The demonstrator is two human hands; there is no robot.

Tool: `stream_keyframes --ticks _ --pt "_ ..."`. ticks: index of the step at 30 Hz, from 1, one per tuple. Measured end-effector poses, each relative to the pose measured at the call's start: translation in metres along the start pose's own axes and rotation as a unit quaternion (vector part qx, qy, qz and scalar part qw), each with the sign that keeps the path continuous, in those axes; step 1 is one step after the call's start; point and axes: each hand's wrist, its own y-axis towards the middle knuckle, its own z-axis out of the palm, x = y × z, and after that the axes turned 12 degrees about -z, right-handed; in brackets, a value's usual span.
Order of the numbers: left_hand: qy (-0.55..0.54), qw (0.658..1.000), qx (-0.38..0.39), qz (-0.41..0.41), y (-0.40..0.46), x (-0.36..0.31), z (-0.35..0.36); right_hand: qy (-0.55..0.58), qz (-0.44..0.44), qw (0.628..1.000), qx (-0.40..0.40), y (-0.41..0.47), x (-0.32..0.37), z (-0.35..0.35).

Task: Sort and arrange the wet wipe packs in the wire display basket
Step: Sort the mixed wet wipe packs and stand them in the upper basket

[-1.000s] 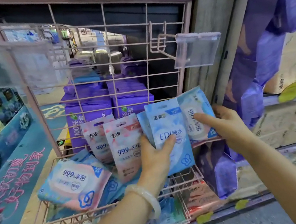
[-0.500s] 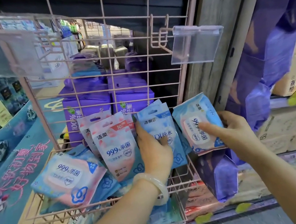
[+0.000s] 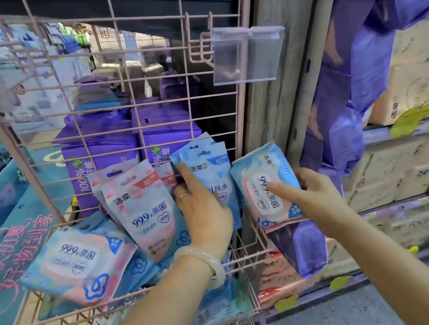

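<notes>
Two hands work: our right hand (image 3: 313, 192) has pulled one flat pack (image 3: 266, 188) aside, closed on it; our left hand (image 3: 203, 208), open, now parts the standing packs (image 3: 142, 209) in the basket (image 3: 133, 297).

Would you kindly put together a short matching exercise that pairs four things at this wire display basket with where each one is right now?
Things:
1. large pack
2. large flat pack
3. blue hanging pack
4. clear tag holder

Places:
A. lying at the basket's left end
B. clipped on the upper wire grid
C. gripped in the right hand
D. under the left hand

Pairs: 1-C, 2-A, 3-D, 4-B
</notes>
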Motion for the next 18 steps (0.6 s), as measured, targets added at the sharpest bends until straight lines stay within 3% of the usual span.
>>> stream_keyframes --ticks 8,12,18 --pt "0.066 0.997 0.037 0.002 0.0037 0.0062 -0.0031 -0.028 0.001 1.0 0.01 0.0007 0.0046 0.0025" --pt "0.012 1.0 0.004 0.019 -0.0034 0.0023 -0.0027 -0.035 -0.004 0.999 0.0 0.0012 0.0072 0.0011" --pt "0.055 0.997 0.03 0.036 -0.0025 0.0028 -0.0092 -0.074 -0.009 0.997 0.004 -0.0021 0.0031 0.0014"
